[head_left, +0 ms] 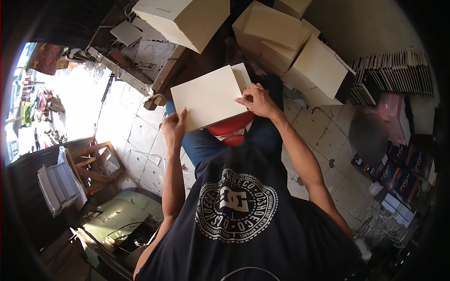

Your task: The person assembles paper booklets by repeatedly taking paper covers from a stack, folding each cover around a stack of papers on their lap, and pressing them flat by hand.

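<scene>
A cream paper booklet (211,96) lies slanted over my lap, with a second narrow leaf (241,77) showing past its right end. My left hand (173,125) grips the lower left corner, thumb on top and fingers hidden underneath. At the right end, my right hand (258,100) is closed, thumb and fingertips pinching the paper's edge. Just below the booklet, a red stool seat (229,126) shows between my knees.
Tall stacks of cream paper (192,21) and more paper piles (272,35) stand ahead. A wooden bin of scraps (152,56) is at the left front. Dark-edged books (393,72) line the right wall, above patterned boxes (405,168). A green chair (124,215) stands at lower left.
</scene>
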A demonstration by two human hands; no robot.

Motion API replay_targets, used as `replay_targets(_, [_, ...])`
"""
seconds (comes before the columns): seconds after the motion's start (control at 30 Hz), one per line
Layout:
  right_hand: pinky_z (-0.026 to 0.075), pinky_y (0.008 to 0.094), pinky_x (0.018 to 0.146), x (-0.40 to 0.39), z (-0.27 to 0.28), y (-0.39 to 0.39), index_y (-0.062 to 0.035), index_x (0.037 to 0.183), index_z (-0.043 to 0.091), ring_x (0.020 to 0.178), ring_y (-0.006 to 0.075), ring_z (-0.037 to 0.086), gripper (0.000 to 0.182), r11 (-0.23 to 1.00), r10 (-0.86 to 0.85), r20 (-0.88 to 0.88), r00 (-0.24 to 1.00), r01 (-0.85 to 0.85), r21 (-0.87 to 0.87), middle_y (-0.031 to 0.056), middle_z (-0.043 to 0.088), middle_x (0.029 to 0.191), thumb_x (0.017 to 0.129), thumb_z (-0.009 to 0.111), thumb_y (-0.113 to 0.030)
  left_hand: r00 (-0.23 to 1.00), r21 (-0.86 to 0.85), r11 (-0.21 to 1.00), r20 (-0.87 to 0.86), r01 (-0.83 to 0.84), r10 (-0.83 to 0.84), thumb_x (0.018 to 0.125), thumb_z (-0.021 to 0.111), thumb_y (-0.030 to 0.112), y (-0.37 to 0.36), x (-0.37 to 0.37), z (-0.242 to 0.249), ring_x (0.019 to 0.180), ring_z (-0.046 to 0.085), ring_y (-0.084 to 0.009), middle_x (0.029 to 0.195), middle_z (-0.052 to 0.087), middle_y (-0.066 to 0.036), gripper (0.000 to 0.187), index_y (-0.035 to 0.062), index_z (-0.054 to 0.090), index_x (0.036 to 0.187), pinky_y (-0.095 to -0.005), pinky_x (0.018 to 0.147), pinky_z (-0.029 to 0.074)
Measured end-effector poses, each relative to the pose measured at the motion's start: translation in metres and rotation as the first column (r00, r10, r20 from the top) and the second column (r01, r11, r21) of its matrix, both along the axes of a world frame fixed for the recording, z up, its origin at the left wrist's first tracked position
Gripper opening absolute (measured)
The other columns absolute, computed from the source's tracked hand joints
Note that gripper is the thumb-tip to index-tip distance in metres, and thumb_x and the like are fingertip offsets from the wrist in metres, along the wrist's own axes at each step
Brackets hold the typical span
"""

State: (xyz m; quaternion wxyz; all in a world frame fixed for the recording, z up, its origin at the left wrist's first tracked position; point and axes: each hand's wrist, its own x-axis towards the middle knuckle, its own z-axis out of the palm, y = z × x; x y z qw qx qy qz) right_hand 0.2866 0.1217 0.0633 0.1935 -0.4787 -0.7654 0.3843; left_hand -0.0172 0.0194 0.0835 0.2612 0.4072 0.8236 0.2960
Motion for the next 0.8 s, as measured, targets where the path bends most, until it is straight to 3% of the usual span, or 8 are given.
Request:
replay_targets(0.17, [0.039, 0.0459, 0.085, 0.001, -0.003, -0.002, -0.0067, 0.073, 0.063, 0.103, 0.0294, 0.054, 0.037, 0.998, -0.004, -0.005, 1.0, 0.005, 0.069, 0.0078, 0.057, 0.095, 0.087, 0.074, -0.04, 1.0, -0.02, 1.0, -0.018, 0.011, -0.011, 0.087, 0.073, 0.039, 0.0, 0.0, 0.002, 0.05, 0.046, -0.0122, 0.052, 0.053, -0.009, 0.051, -0.005, 0.059, 0.065, -0.0351, 0.051, 0.039])
replay_targets(0.27, [0.04, 0.0464, 0.082, 0.001, 0.012, -0.006, -0.0066, 0.075, 0.066, 0.1, 0.0295, 0.058, 0.037, 0.995, -0.008, 0.101, 0.995, -0.002, 0.096, 0.0094, 0.063, 0.093, 0.084, 0.075, -0.041, 0.999, -0.013, 1.0, -0.033, 0.015, -0.016, 0.087, 0.073, 0.039, 0.001, 0.002, 0.004, 0.05, 0.048, -0.0135, 0.052, 0.054, -0.01, 0.051, -0.0051, 0.059, 0.065, -0.0356, 0.051, 0.04])
replay_targets(0.37, [0.04, 0.0447, 0.082, 0.004, 0.035, -0.011, -0.0078, 0.078, 0.068, 0.098, 0.0268, 0.061, 0.035, 0.996, 0.077, 0.27, 0.96, -0.085, 0.018, 0.007, 0.068, 0.092, 0.083, 0.075, -0.042, 0.999, -0.022, 1.0, -0.029, 0.017, -0.017, 0.087, 0.073, 0.039, 0.0, 0.001, 0.004, 0.049, 0.048, -0.0141, 0.052, 0.054, -0.011, 0.051, -0.0053, 0.059, 0.065, -0.0358, 0.051, 0.04])
replay_targets(0.47, [0.04, 0.0431, 0.083, 0.012, 0.056, -0.021, -0.008, 0.083, 0.072, 0.098, 0.0237, 0.063, 0.035, 0.977, 0.154, 0.27, 0.951, -0.188, 0.105, 0.0065, 0.07, 0.091, 0.083, 0.074, -0.042, 0.999, -0.032, 0.999, -0.033, 0.011, -0.012, 0.087, 0.073, 0.039, 0.0, 0.001, 0.004, 0.05, 0.048, -0.0144, 0.052, 0.054, -0.011, 0.051, -0.0054, 0.059, 0.066, -0.0359, 0.051, 0.04])
replay_targets(0.57, [0.039, 0.0381, 0.082, 0.014, 0.041, -0.022, -0.0078, 0.081, 0.072, 0.092, 0.0223, 0.063, 0.036, 0.944, 0.168, 0.262, 0.95, -0.232, 0.235, 0.0043, 0.068, 0.085, 0.082, 0.074, -0.044, 1.0, -0.033, 0.999, -0.023, 0.009, -0.009, 0.087, 0.073, 0.04, 0.001, 0.003, 0.004, 0.049, 0.047, -0.0126, 0.052, 0.053, -0.008, 0.051, -0.0046, 0.061, 0.065, -0.0347, 0.05, 0.039])
replay_targets(0.63, [0.039, 0.0377, 0.082, 0.015, 0.033, -0.021, -0.0074, 0.079, 0.072, 0.091, 0.0223, 0.063, 0.036, 0.946, 0.168, 0.262, 0.95, -0.23, 0.227, 0.0044, 0.068, 0.084, 0.081, 0.075, -0.043, 1.0, -0.005, 1.0, -0.014, 0.011, -0.011, 0.087, 0.073, 0.042, 0.001, 0.0, 0.0, 0.048, 0.043, -0.0089, 0.052, 0.053, -0.003, 0.052, -0.0029, 0.063, 0.065, -0.0325, 0.047, 0.035])
replay_targets(0.73, [0.04, 0.0379, 0.082, 0.014, 0.027, -0.019, -0.007, 0.076, 0.071, 0.089, 0.0231, 0.064, 0.033, 0.949, 0.181, 0.244, 0.953, -0.234, 0.211, 0.0045, 0.069, 0.083, 0.08, 0.077, -0.04, 0.998, -0.067, 0.998, -0.056, 0.022, -0.026, 0.087, 0.074, 0.043, 0.001, -0.004, -0.001, 0.048, 0.046, -0.0091, 0.052, 0.055, -0.004, 0.052, -0.0027, 0.063, 0.064, -0.0321, 0.047, 0.037])
replay_targets(0.8, [0.041, 0.0381, 0.082, 0.014, 0.025, -0.019, -0.0069, 0.075, 0.071, 0.088, 0.0238, 0.065, 0.032, 0.95, 0.183, 0.217, 0.959, -0.229, 0.213, 0.0046, 0.069, 0.082, 0.08, 0.078, -0.038, 0.999, -0.089, 0.996, -0.031, 0.014, -0.017, 0.086, 0.073, 0.043, 0.002, -0.002, 0.005, 0.049, 0.048, -0.014, 0.052, 0.054, -0.009, 0.053, -0.0039, 0.061, 0.064, -0.0354, 0.05, 0.04])
